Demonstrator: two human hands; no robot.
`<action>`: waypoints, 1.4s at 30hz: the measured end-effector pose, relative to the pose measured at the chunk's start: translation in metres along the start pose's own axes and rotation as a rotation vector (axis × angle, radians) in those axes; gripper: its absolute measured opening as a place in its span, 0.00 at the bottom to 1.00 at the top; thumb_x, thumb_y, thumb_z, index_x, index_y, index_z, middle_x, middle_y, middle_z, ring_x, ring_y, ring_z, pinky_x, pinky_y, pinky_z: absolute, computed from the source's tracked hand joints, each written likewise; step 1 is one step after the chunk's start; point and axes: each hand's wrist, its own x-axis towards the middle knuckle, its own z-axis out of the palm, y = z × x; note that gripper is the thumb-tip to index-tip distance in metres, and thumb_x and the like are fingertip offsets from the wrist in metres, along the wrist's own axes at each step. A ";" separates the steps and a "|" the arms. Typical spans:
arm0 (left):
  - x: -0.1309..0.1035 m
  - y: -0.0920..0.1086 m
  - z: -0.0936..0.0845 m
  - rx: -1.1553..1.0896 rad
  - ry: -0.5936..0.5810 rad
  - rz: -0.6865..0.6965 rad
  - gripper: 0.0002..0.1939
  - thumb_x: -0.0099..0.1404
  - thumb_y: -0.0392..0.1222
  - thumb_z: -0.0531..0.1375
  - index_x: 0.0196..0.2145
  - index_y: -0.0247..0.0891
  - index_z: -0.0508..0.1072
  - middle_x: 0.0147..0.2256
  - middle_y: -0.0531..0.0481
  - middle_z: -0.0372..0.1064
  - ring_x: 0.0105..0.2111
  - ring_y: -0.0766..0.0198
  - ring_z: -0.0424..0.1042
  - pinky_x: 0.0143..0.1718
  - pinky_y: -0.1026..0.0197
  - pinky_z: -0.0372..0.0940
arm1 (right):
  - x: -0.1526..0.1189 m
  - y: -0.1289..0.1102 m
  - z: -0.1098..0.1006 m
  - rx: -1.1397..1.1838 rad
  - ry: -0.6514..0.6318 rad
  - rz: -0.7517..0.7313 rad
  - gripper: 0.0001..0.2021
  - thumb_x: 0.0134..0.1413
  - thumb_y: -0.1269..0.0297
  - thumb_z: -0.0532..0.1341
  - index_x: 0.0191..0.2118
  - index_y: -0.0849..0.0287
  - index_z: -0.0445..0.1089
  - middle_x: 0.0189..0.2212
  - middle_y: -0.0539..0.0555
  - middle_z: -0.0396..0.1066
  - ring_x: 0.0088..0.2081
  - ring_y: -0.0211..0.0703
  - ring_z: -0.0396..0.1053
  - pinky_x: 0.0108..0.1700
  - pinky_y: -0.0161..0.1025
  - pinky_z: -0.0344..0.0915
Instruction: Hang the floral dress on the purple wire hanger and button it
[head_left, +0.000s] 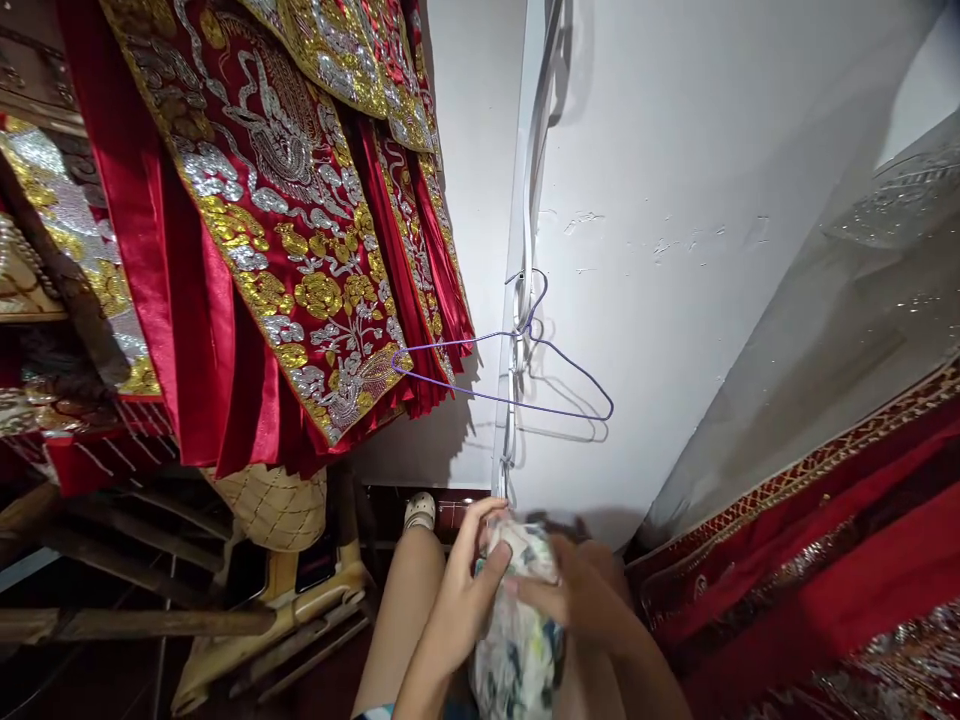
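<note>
A pale cloth with a leafy pattern (517, 665) is bunched at its top between two bare hands above the person's lap, its long axis running from the fingers down toward the body. Its upper edge is pinched closed between thumb and fingers of the left hand (474, 578); the right hand (574, 595) is blurred against its other side, so how firmly it is closed cannot be told. Beyond the fingertips, a bare purple hanger (555, 410) is hung, slightly nearer the left hand.

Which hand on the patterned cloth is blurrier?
The right hand: its outline is smeared, while the left hand, also on the patterned cloth, shows clearer edges.
</note>
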 end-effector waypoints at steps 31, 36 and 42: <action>0.148 0.102 -0.080 1.077 -0.095 0.480 0.15 0.71 0.44 0.47 0.40 0.36 0.71 0.60 0.36 0.66 0.62 0.48 0.63 0.64 0.45 0.57 | 0.105 -0.056 -0.089 -0.231 0.137 -0.268 0.08 0.54 0.60 0.60 0.30 0.58 0.73 0.28 0.52 0.74 0.36 0.49 0.73 0.40 0.40 0.68; 0.168 0.100 -0.069 1.025 -0.038 0.520 0.12 0.71 0.44 0.51 0.47 0.37 0.67 0.45 0.41 0.74 0.44 0.52 0.74 0.47 0.51 0.67 | 0.072 -0.057 -0.061 -0.117 -0.024 -0.323 0.29 0.46 0.67 0.66 0.57 0.59 0.71 0.37 0.54 0.78 0.39 0.50 0.75 0.42 0.40 0.70; 0.175 0.093 -0.078 1.006 -0.027 0.590 0.13 0.73 0.42 0.47 0.41 0.38 0.70 0.40 0.44 0.72 0.41 0.55 0.71 0.44 0.56 0.63 | 0.065 -0.075 -0.116 -0.244 0.692 -0.450 0.43 0.51 0.61 0.66 0.71 0.61 0.51 0.52 0.62 0.75 0.43 0.51 0.75 0.50 0.45 0.71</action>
